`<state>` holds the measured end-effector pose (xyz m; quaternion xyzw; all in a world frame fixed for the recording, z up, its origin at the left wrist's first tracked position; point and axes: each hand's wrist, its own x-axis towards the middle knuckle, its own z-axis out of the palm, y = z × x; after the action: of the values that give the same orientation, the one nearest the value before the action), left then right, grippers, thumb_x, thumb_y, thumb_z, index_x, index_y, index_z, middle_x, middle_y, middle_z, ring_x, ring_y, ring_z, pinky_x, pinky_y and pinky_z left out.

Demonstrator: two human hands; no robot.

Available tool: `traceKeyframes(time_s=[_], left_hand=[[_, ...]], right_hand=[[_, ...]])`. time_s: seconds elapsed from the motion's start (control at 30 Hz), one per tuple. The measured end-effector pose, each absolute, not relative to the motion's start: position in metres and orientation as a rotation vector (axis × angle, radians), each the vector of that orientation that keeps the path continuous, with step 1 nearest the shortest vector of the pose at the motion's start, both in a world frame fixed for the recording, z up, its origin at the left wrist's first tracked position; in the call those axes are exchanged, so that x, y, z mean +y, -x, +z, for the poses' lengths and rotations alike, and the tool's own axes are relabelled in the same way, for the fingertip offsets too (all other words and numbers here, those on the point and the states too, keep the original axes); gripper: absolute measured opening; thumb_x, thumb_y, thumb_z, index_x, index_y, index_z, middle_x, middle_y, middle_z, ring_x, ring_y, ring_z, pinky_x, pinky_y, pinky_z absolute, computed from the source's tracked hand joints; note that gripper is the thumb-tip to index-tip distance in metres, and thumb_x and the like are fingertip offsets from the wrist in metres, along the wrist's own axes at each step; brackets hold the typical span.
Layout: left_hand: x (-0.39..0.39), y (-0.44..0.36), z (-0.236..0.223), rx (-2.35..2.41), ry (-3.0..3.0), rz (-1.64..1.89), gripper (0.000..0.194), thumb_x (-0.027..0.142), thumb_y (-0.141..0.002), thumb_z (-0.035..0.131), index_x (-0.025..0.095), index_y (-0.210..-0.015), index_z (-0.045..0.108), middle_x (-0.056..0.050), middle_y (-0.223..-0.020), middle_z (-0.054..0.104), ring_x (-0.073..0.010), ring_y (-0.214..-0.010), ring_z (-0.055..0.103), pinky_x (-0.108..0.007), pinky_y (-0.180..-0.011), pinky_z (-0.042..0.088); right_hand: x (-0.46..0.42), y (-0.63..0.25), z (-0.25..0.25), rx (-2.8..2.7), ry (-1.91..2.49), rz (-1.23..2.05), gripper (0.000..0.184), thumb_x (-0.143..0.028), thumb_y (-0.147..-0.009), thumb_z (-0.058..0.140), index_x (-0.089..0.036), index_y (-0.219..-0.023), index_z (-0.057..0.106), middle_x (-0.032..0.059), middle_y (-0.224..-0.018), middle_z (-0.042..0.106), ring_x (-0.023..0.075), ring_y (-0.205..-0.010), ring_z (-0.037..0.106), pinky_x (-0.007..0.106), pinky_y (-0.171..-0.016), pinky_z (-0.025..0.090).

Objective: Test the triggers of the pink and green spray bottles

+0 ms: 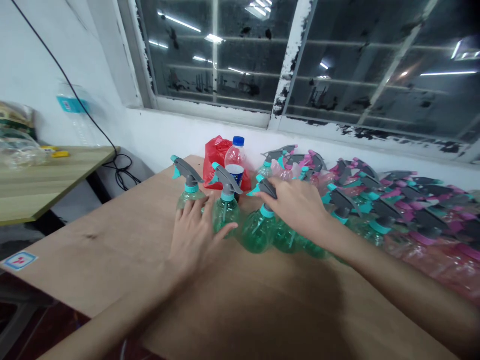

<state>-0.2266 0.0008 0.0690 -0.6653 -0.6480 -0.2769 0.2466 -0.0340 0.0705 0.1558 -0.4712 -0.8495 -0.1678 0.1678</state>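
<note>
I find one green spray bottle [192,189] upright at left on the worktop [123,255], behind the left hand [193,230]; whether those fingers grip, I cannot tell. A second green bottle [227,212] stands beside the thumb. The right hand [300,202] grasps a third green bottle [258,232] by its head. Pink bottles [420,255] crowd the right.

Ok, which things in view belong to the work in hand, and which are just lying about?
Work in hand:
green bottles: left hand at the leftmost, right hand gripping one's spray head
pink bottles, probably

Apparently just lying about:
red bag
blue-capped bottle
blue-banded bottle
yellow item
</note>
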Motion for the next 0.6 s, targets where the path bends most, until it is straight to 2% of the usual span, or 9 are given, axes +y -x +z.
traceKeyframes(time_s=[0.2,0.27,0.33,0.43,0.53,0.6], left_hand=[[-0.051,0.195,0.061,-1.689,2.089,-0.902,0.062,0.061,-0.09,0.046,0.017,-0.134,0.039,-0.013,-0.123,0.056,-0.0329,-0.115,0.05,-0.046,-0.096,0.039],[-0.063,0.173,0.059,-1.772,2.264,-0.846,0.071,0.066,-0.086,0.047,0.017,-0.135,0.036,-0.014,-0.128,0.054,-0.0337,-0.117,0.05,-0.046,-0.093,0.043],[-0.07,0.148,0.056,-1.838,2.384,-0.841,0.077,0.068,-0.08,0.055,0.018,-0.135,0.034,-0.014,-0.125,0.056,-0.0334,-0.112,0.055,-0.044,-0.087,0.048],[-0.074,0.115,0.049,-1.887,2.507,-0.877,0.067,0.062,-0.077,0.062,0.02,-0.125,0.041,-0.011,-0.112,0.062,-0.0331,-0.1,0.061,-0.043,-0.077,0.052],[-0.076,0.089,0.047,-1.955,2.558,-0.909,0.056,0.057,-0.077,0.064,0.019,-0.115,0.048,-0.009,-0.099,0.065,-0.0332,-0.092,0.064,-0.042,-0.074,0.051],[-0.076,0.074,0.05,-1.99,2.613,-0.893,0.052,0.056,-0.077,0.064,0.019,-0.112,0.05,-0.008,-0.099,0.065,-0.0327,-0.092,0.064,-0.042,-0.075,0.05]], right_hand=[[0.037,0.011,0.155,-2.444,1.26,-0.441,0.038,-0.047,-0.089,0.047,-0.015,-0.09,0.067,0.0124,-0.063,0.069,0.0301,-0.058,0.065,0.032,-0.043,0.032],[0.022,-0.001,0.155,-2.44,1.239,-0.426,0.038,-0.047,-0.089,0.046,-0.017,-0.096,0.066,0.0109,-0.062,0.068,0.0294,-0.055,0.065,0.031,-0.043,0.029],[0.007,-0.015,0.153,-2.442,1.234,-0.422,0.037,-0.048,-0.089,0.046,-0.018,-0.097,0.066,0.0097,-0.06,0.068,0.0291,-0.054,0.064,0.03,-0.042,0.025],[-0.011,-0.04,0.152,-2.442,1.261,-0.39,0.038,-0.051,-0.089,0.044,-0.019,-0.086,0.064,0.0082,-0.058,0.066,0.0273,-0.052,0.063,0.03,-0.042,0.022],[-0.021,-0.073,0.151,-2.448,1.239,-0.151,0.042,-0.058,-0.088,0.043,-0.021,-0.078,0.06,0.0042,-0.06,0.064,0.0225,-0.054,0.061,0.031,-0.046,0.029],[-0.021,-0.101,0.149,-2.483,1.166,0.129,0.041,-0.061,-0.083,0.048,-0.022,-0.082,0.058,0.0028,-0.071,0.065,0.0211,-0.064,0.061,0.031,-0.053,0.038]])
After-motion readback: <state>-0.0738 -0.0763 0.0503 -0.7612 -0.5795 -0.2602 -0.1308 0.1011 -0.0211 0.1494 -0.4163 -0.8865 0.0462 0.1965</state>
